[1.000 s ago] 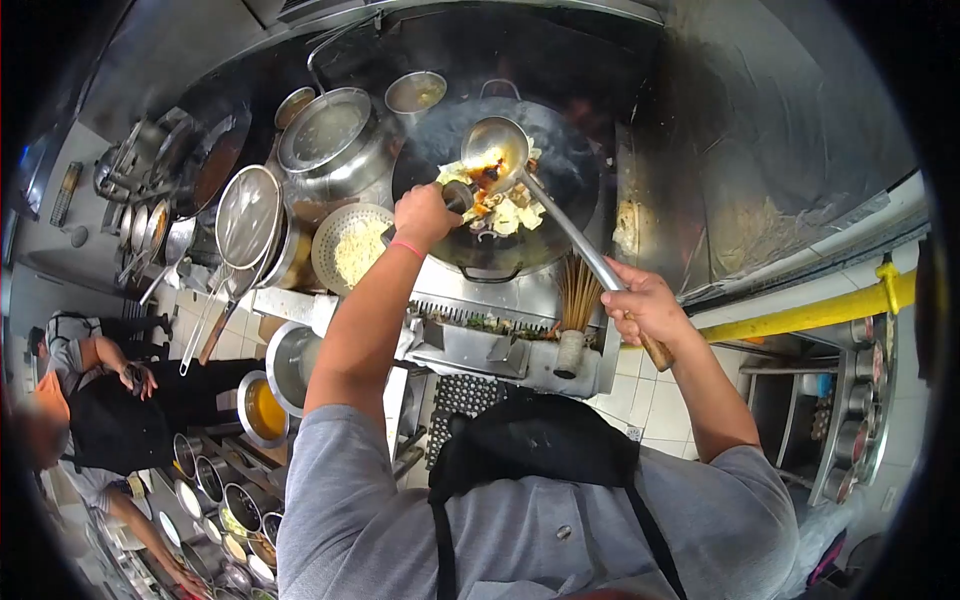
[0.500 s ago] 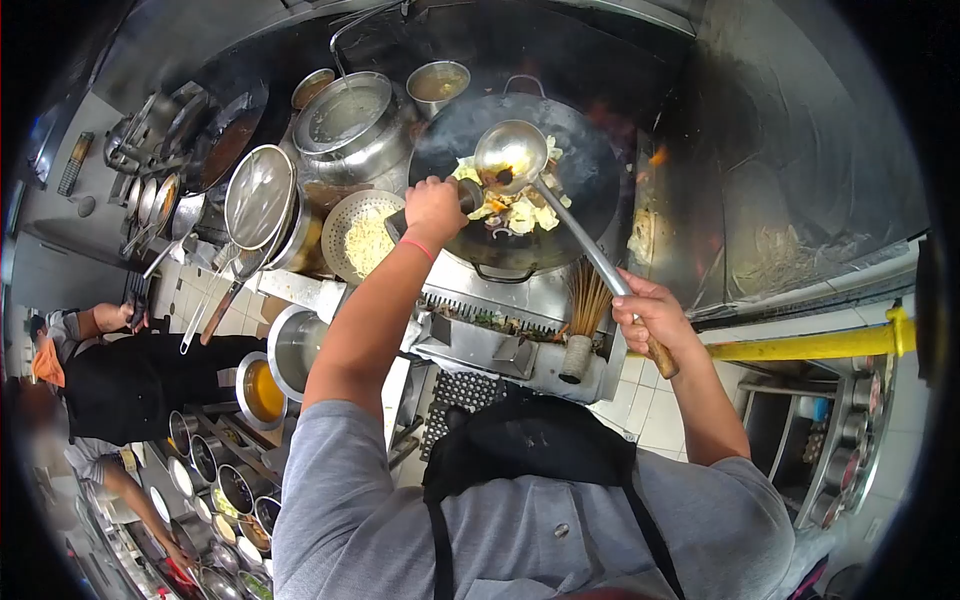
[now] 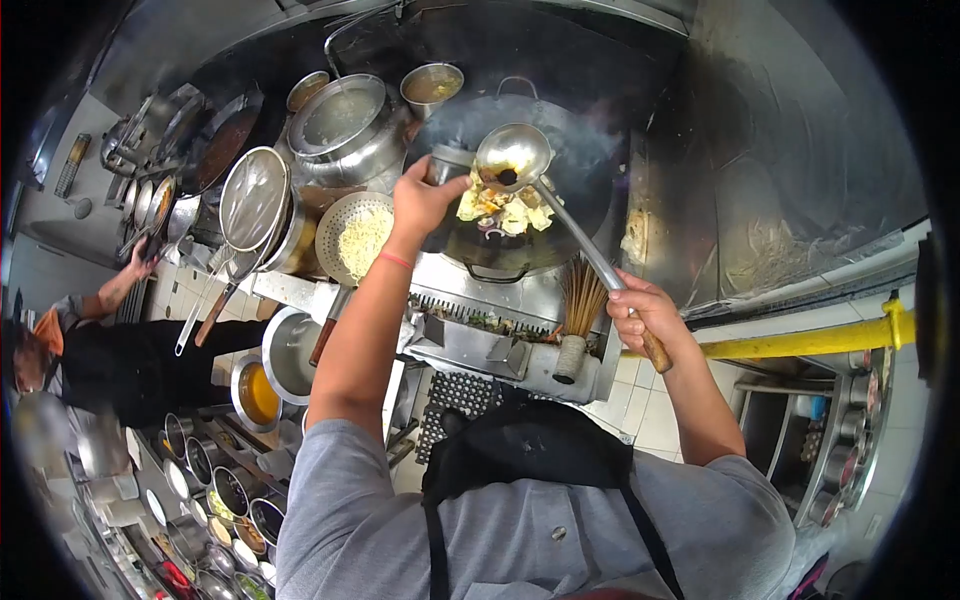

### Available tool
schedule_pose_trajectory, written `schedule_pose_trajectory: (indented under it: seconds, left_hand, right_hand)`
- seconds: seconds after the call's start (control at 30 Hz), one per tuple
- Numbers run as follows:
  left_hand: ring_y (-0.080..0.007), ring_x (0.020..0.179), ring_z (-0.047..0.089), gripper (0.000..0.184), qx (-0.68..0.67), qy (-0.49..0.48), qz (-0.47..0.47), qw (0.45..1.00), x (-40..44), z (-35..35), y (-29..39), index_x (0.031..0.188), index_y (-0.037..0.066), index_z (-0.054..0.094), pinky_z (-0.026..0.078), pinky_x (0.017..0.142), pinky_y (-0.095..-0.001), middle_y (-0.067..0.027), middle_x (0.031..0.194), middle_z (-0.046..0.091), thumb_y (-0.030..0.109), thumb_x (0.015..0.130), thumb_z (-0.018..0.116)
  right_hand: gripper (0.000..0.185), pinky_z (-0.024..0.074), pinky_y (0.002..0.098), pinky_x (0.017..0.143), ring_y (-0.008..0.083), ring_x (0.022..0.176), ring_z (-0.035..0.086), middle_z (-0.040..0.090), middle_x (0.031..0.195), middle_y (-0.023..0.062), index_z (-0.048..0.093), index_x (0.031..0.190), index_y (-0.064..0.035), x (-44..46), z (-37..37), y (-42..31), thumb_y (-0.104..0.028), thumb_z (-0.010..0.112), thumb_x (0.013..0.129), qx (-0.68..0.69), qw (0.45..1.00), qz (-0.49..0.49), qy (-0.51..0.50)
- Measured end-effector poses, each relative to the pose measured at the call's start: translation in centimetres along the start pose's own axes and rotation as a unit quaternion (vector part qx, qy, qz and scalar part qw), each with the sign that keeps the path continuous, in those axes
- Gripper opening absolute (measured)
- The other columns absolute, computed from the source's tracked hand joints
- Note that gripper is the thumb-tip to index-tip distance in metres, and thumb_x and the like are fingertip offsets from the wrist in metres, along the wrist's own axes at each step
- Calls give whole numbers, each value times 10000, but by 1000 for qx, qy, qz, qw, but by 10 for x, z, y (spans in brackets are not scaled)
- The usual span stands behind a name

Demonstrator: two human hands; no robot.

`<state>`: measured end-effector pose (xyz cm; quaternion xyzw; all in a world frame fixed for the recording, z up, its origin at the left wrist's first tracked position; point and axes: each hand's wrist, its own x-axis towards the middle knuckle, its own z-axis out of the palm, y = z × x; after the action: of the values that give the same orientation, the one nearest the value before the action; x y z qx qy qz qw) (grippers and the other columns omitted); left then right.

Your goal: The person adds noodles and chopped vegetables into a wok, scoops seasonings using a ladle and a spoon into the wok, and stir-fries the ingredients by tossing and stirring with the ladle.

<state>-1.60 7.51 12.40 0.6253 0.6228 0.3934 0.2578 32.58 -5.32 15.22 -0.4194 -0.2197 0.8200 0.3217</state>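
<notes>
My right hand [image 3: 647, 312] is closed round the wooden-ended handle of a long metal ladle [image 3: 515, 155]. The ladle's bowl hangs over the wok [image 3: 590, 210], with a small pool of dark liquid in it. A small grey cylindrical container [image 3: 453, 163], its exact kind unclear, is gripped in my left hand [image 3: 425, 200] beside the ladle bowl. Below them in the wok lie pale leafy vegetable pieces [image 3: 514, 217] with bits of orange and purple. Smoke hangs over the wok.
Left of the wok stand a perforated strainer [image 3: 335, 238] holding pale shreds, a lidded pot [image 3: 345, 145] and a mesh skimmer [image 3: 255, 200]. A bamboo brush [image 3: 577, 320] rests at the stove's front edge. Another person [image 3: 150, 360] stands at far left near several food pans.
My left hand has moved slightly left and up, turning the container from tilted to more upright. The ladle stays over the wok. The other person's arm at left has reached farther up.
</notes>
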Motion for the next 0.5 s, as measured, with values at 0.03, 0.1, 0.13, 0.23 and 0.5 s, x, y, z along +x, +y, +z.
schedule_pose_trajectory:
  seconds: [0.03,0.1,0.13,0.23,0.5]
  left_hand:
    - [-177,791,637,441,-152,27,-10,988,-1,-3,-2,1095,30,634,506,732,-296,-91,934,679,184,713,790]
    - [-121,792,614,374,-358,61,-57,930,-26,-21,21,1081,-15,622,498,729,-258,-47,943,671,100,753,759]
    - [-124,815,614,393,-357,59,-70,930,-48,-36,40,1094,2,623,497,758,-274,-55,951,670,105,744,768]
    - [-121,897,604,490,-306,51,-48,950,-130,-71,33,1154,2,600,478,835,-291,-54,1018,659,101,715,795]
    - [-120,897,609,547,-19,420,-173,891,-426,-313,-7,1104,21,631,483,845,-299,-46,998,671,183,629,848]
  right_hand:
    - [529,329,235,322,58,395,388,477,647,1,402,1372,-99,10,-3,-1,-59,560,868,-26,999,-7,18]
    - [555,365,252,370,87,443,452,528,706,37,403,1391,-76,45,-11,14,-97,581,866,-357,924,-84,111]
    - [555,365,252,370,87,443,452,528,706,37,403,1391,-76,57,-26,27,-97,581,866,-363,923,-74,109]
    - [550,391,249,479,83,536,459,589,830,64,427,1392,-92,61,-20,19,-67,581,865,-518,824,-177,147]
    - [729,285,215,332,57,361,356,458,595,2,264,1466,-102,8,106,122,82,496,801,-273,953,43,-125]
